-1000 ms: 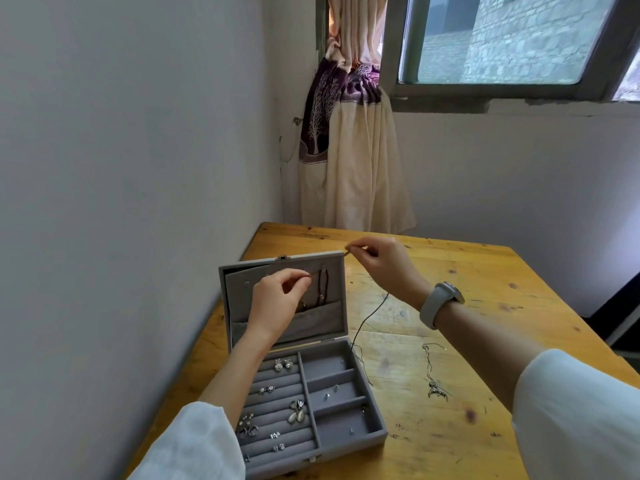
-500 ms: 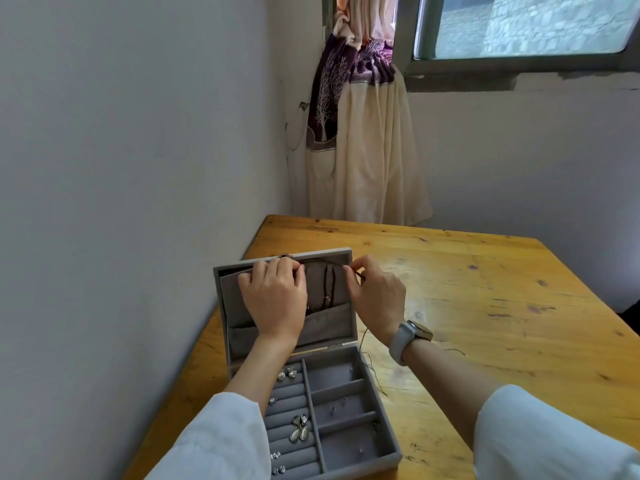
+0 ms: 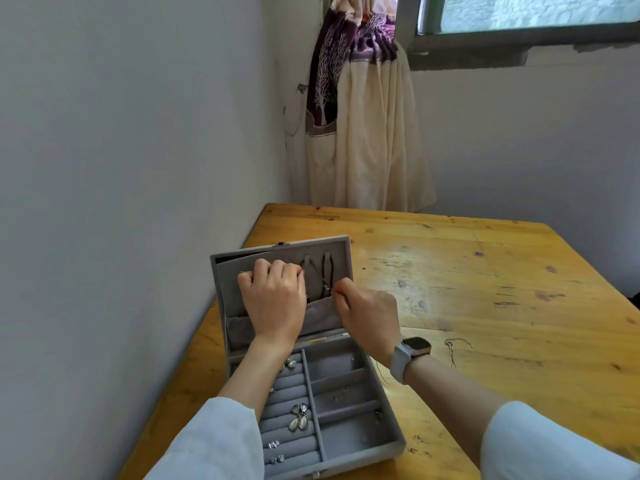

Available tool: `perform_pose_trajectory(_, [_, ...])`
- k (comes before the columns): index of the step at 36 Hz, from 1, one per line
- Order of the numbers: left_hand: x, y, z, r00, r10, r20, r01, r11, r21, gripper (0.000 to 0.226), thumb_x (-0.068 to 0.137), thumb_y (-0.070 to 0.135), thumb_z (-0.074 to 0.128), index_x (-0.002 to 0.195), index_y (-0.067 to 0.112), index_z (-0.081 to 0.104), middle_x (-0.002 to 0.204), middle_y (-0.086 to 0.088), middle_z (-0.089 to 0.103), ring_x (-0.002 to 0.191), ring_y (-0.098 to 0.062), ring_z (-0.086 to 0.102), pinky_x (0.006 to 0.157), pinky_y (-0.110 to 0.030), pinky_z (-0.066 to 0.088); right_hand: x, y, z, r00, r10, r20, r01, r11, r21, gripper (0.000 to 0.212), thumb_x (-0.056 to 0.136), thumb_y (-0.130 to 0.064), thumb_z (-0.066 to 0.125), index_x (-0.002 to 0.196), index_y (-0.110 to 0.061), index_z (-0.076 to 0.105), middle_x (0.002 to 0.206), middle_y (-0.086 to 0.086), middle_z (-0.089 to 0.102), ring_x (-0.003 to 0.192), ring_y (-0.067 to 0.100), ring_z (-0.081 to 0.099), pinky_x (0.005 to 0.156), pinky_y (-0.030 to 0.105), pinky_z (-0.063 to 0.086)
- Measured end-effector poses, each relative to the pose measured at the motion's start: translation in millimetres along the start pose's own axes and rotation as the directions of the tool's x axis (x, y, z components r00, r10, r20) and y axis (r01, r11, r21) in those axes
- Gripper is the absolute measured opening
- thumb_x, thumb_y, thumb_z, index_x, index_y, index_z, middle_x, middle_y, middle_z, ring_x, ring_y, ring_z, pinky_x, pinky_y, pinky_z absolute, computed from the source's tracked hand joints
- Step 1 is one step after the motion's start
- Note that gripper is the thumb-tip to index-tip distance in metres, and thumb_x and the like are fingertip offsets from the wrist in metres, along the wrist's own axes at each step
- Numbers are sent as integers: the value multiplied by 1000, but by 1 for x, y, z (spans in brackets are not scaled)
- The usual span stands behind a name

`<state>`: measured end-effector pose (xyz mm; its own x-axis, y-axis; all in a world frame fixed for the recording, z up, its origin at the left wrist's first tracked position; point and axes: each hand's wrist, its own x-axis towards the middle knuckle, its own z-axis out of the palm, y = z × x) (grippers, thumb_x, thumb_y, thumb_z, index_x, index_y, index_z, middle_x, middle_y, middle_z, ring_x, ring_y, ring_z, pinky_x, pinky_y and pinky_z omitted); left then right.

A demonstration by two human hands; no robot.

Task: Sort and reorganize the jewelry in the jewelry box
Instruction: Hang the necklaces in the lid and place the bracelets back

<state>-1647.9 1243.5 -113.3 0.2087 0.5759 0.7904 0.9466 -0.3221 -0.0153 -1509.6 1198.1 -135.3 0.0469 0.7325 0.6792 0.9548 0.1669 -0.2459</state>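
— Grey velvet lined the jewelry box [image 3: 363,441], which stood open by the wall on the wooden table [image 3: 485,289]. How was the step in hand judged?

— It was judged to be the hanging of a necklace inside the raised lid [image 3: 284,249]. The left hand [image 3: 273,303] was pressed against the lid's lining, fingers curled at the top; whether anything was held under them could not be told. The right hand [image 3: 370,320] was closed in a pinch on the end of a thin cord [image 3: 381,370], which trailed down past the watch [image 3: 410,353].

— What would be needed for it to be done well?

— The lid should be steadied with the left hand while the pinched end is guided to a hook beside the dark chain [image 3: 327,275]. The cord should be kept taut and apart from that chain, so that nothing gets tangled, and the slack tucked into the lid's pocket [image 3: 322,317].

— And the count, from left to right?

— Two hands were seen. In the ring rolls [image 3: 294,393] on the left of the tray, about five small clusters of silver pieces were counted, the largest being petal-shaped earrings [image 3: 299,419]; more may have been hidden by the forearm. Three compartments [image 3: 346,398] were counted on the right, each with small pieces too tiny to be counted. One dark chain hung in the lid. One more loose chain [image 3: 455,346] lay on the table, well apart from the box.
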Motion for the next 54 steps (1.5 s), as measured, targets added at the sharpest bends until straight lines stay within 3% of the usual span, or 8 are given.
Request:
perform_pose_trajectory(13, [-41, 5, -5, 987, 160, -13, -160, 982, -100, 29, 88, 28, 50, 101, 12, 70, 82, 0, 66, 79, -19, 61, 75, -34, 30, -46, 24, -36, 968, -127, 216, 133, 991, -12, 54, 72, 3, 54, 123, -14, 54, 66, -4, 57, 43, 11, 44, 36, 17, 27])
perform_pose_trajectory(18, [-42, 11, -6, 988, 148, 45, -140, 979, -146, 26, 72, 18, 77, 97, 10, 70, 77, -3, 66, 73, -21, 63, 74, -34, 28, -50, 27, -53, 985, -17, 171, -4, 993, 119, 21, 91, -25, 33, 109, -19, 43, 65, -5, 66, 42, 9, 55, 35, 23, 45])
perform_pose_trajectory(24, [-43, 11, -10, 987, 132, 88, -113, 974, -197, 25, 70, 15, 79, 94, 10, 71, 74, -3, 67, 71, -22, 62, 72, -34, 26, -51, 23, -63, 981, -1, 192, -39, 979, 202, 25, 92, -29, 44, 95, -11, 62, 74, 0, 68, 57, 10, 60, 52, 24, 52])
perform_pose_trajectory(32, [-42, 1, -14, 985, 124, 120, -92, 966, -243, 24, 68, 6, 79, 90, 9, 72, 71, -4, 70, 70, -23, 65, 73, -34, 27, -68, 10, -69, 842, -96, 531, 1, 984, 177, 54, 92, 3, 36, 141, -19, 31, 104, 2, 58, 82, 10, 48, 72, 15, 39])
perform_pose_trajectory(41, [-36, 3, -11, 985, 54, 165, -6, 959, -283, 12, 72, 10, 78, 73, 10, 66, 59, -3, 62, 54, -21, 58, 69, -33, 31, -68, 13, -72, 881, 15, 473, -86, 988, 129, 23, 97, -20, 41, 108, -11, 59, 97, 4, 66, 86, 20, 60, 73, 27, 47])
perform_pose_trajectory(47, [-42, 1, -9, 982, 85, 169, -50, 978, -203, 13, 79, 19, 71, 71, 9, 69, 73, -7, 59, 64, -23, 56, 63, -36, 40, -51, 7, -65, 921, -119, 371, 46, 979, 199, 24, 88, 2, 51, 107, -3, 64, 92, 11, 63, 80, 24, 59, 69, 32, 53])
perform_pose_trajectory(50, [-46, -4, -11, 984, 130, 122, -104, 974, -200, 9, 81, 17, 67, 75, 12, 69, 70, -4, 61, 69, -24, 56, 67, -35, 34, -32, -2, -63, 946, -172, 273, 85, 949, 304, 26, 85, 6, 52, 108, -2, 64, 90, 5, 66, 82, 11, 60, 76, 16, 49])
perform_pose_trajectory(54, [-51, -11, -16, 987, 142, 80, -121, 967, -222, 8, 77, 12, 71, 84, 12, 70, 74, -3, 67, 73, -23, 61, 73, -33, 30, 1, -15, -51, 994, -7, 106, -36, 916, 399, 22, 88, -5, 55, 109, -4, 62, 95, 10, 68, 84, 20, 63, 76, 31, 54])
